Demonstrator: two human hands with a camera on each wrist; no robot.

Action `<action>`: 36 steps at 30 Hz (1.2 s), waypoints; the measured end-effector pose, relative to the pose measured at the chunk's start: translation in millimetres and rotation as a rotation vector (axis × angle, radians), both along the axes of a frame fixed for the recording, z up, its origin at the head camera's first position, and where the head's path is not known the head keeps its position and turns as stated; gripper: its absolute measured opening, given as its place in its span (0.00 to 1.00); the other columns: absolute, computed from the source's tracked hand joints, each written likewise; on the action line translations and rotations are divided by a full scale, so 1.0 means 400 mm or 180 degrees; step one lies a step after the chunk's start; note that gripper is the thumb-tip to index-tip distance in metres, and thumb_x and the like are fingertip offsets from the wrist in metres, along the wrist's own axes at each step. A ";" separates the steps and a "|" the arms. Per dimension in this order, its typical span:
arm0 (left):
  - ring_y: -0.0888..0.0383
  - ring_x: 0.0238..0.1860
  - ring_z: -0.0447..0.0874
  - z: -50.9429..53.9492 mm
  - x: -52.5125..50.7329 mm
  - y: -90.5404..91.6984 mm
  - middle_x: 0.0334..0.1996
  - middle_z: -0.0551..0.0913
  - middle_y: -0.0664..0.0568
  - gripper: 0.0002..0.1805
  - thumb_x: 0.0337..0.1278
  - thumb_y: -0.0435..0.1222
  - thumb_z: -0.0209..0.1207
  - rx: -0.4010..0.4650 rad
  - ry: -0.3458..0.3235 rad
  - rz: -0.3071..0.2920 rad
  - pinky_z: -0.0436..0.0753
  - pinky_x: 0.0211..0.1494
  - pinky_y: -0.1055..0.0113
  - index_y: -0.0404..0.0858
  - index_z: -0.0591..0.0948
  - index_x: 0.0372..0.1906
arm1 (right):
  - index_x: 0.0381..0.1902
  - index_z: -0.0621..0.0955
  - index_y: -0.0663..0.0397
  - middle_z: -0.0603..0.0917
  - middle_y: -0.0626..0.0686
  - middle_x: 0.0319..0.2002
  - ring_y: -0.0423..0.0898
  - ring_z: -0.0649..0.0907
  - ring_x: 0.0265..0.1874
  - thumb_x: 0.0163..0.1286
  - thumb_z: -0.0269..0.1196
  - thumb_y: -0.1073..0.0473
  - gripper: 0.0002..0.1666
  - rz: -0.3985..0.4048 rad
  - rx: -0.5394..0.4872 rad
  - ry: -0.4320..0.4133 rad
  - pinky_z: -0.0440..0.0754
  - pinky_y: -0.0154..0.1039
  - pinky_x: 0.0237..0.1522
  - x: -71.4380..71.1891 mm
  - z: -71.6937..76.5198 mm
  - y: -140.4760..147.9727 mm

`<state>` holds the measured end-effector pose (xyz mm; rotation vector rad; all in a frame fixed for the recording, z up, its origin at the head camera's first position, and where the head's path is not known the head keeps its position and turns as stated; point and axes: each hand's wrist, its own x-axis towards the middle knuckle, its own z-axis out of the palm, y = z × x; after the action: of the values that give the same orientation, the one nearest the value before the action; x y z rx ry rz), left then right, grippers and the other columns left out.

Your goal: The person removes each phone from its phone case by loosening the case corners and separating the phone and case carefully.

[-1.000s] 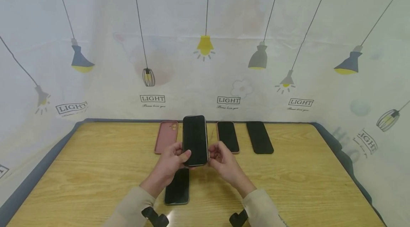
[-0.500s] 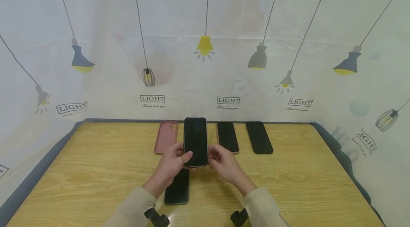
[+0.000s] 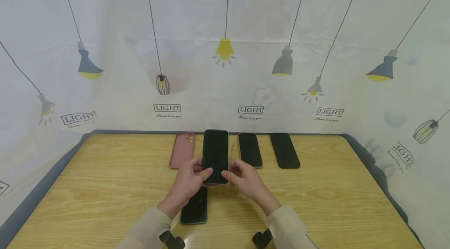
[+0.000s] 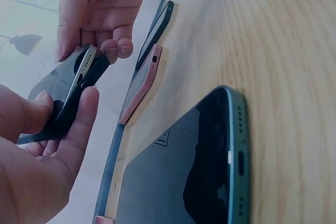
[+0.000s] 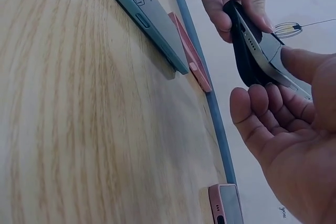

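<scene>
A smartphone (image 3: 216, 151) with a pale metal frame and dark screen is held up over the table. Part of its bottom edge stands out from a black phone case (image 5: 244, 59), with a gap between them. My left hand (image 3: 186, 178) grips phone and case together at the lower left, thumb on the front. At the lower right, my right hand (image 3: 247, 180) pinches the phone, its thumb on the screen's corner and its fingers behind by the case. How far the upper end sits in the case is hidden.
A green-framed phone (image 3: 194, 208) lies on the wooden table (image 3: 334, 202) below my left hand. Along the back edge are a pink phone case (image 3: 181, 151), a pink-edged phone (image 3: 250, 149) and a black phone-shaped slab (image 3: 284, 150). Behind hangs a lamp-printed curtain (image 3: 197, 15).
The phone has shifted slightly right and down, its side edge less visible to the head camera. My right thumb has come from beside the phone onto its front corner.
</scene>
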<state>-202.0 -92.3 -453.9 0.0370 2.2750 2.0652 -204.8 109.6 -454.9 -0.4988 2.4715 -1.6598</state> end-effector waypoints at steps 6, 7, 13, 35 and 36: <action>0.57 0.27 0.82 0.000 0.001 0.000 0.28 0.80 0.45 0.07 0.65 0.27 0.66 -0.0216 0.0057 0.0080 0.91 0.32 0.56 0.28 0.80 0.43 | 0.38 0.77 0.59 0.78 0.50 0.26 0.45 0.79 0.25 0.74 0.66 0.58 0.11 0.0009 -0.0051 -0.0024 0.74 0.32 0.23 -0.002 -0.002 0.001; 0.57 0.26 0.80 0.002 0.001 0.000 0.27 0.78 0.46 0.08 0.64 0.28 0.67 -0.0299 0.0072 0.0105 0.90 0.30 0.60 0.29 0.79 0.42 | 0.38 0.76 0.59 0.78 0.50 0.26 0.47 0.80 0.25 0.74 0.66 0.59 0.11 0.0026 -0.0072 -0.0033 0.74 0.32 0.23 -0.002 -0.001 0.002; 0.58 0.23 0.69 0.005 0.001 -0.003 0.23 0.71 0.52 0.14 0.59 0.34 0.73 -0.0709 0.0169 0.0203 0.69 0.23 0.71 0.33 0.76 0.36 | 0.38 0.75 0.61 0.79 0.51 0.25 0.57 0.83 0.25 0.75 0.65 0.60 0.11 0.0113 -0.0198 -0.0095 0.73 0.32 0.23 -0.001 0.005 0.007; 0.45 0.31 0.89 0.032 0.005 -0.020 0.40 0.84 0.36 0.09 0.73 0.27 0.53 -0.0220 -0.0066 -0.0436 0.91 0.41 0.50 0.22 0.76 0.48 | 0.46 0.76 0.73 0.86 0.69 0.35 0.63 0.90 0.31 0.77 0.61 0.67 0.10 0.0011 -0.0753 -0.0374 0.90 0.50 0.44 0.012 0.022 0.025; 0.45 0.31 0.89 0.033 0.005 -0.022 0.40 0.84 0.36 0.09 0.73 0.27 0.53 -0.0212 -0.0066 -0.0451 0.91 0.41 0.50 0.21 0.75 0.49 | 0.45 0.76 0.73 0.86 0.69 0.35 0.63 0.90 0.31 0.77 0.60 0.67 0.10 -0.0008 -0.0772 -0.0378 0.90 0.49 0.44 0.012 0.022 0.025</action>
<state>-200.2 -101.0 -440.9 0.1673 2.2561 1.9113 -199.8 119.5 -445.9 -0.4087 2.2021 -1.9419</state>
